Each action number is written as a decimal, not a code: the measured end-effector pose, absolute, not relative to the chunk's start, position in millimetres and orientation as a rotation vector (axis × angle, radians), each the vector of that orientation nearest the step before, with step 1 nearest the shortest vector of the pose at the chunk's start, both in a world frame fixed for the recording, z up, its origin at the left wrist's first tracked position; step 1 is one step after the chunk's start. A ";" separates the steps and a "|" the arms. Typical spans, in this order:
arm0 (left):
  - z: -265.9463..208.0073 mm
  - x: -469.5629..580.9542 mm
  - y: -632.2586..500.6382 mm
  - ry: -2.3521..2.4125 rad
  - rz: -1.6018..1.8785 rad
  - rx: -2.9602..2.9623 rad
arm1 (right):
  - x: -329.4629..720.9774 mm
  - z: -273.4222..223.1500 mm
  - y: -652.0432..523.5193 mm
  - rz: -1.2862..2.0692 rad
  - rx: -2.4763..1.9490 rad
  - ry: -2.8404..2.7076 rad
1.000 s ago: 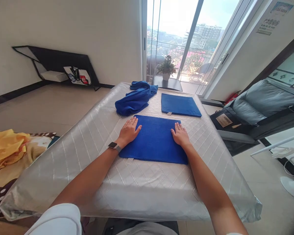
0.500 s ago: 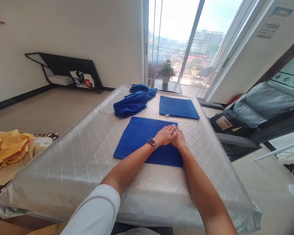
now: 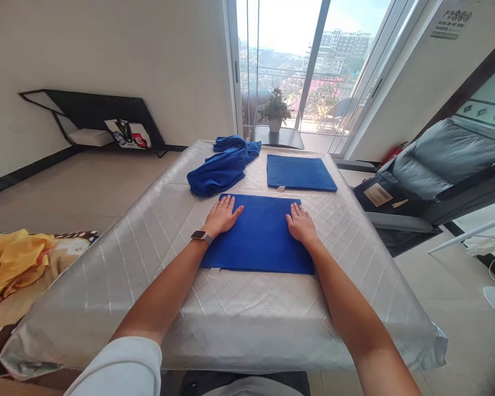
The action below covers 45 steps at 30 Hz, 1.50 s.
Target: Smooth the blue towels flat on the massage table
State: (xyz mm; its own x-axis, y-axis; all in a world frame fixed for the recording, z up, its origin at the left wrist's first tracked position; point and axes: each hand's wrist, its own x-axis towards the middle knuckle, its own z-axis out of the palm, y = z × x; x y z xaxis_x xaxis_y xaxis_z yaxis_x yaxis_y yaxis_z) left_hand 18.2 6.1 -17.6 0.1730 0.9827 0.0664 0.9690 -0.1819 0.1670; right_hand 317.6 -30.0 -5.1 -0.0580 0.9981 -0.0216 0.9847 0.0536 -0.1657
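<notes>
On the table (image 3: 144, 236), a blue cloth (image 3: 259, 236) lies flat, apparently folded, the left hand (image 3: 221, 216) on its ten o'clock corner, right hand (image 3: 301, 223) at two, fingers straight and unclenched. Toward eleven sits a crumpled cloth (image 3: 220, 171); toward one, another flat cloth (image 3: 301, 172).

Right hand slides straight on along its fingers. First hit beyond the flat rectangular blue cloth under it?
The right hand would probably meet the other flat rectangular blue cloth at its near edge, around the small white tag; exact contact spot unclear.
</notes>
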 end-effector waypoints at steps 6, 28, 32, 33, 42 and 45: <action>-19.0 13.8 3.7 1.974 0.249 2.321 | 318.8 -7.2 -28.1 0.216 -2.095 -2.195; -21.9 11.6 6.8 1.989 0.254 2.303 | 324.8 -11.6 5.0 0.155 -2.078 -2.198; -23.0 -2.4 5.8 2.161 0.312 2.237 | 324.5 -10.7 4.2 0.166 -2.058 -2.186; -21.5 -3.6 3.9 2.188 0.338 2.247 | 324.3 -10.5 4.2 0.170 -2.055 -2.181; 7.8 118.8 -14.9 1.526 0.527 2.741 | 323.0 -9.9 2.0 0.159 -2.039 -2.171; 5.4 175.3 -1.6 1.364 0.512 2.746 | 325.6 -10.2 0.7 0.136 -2.023 -2.217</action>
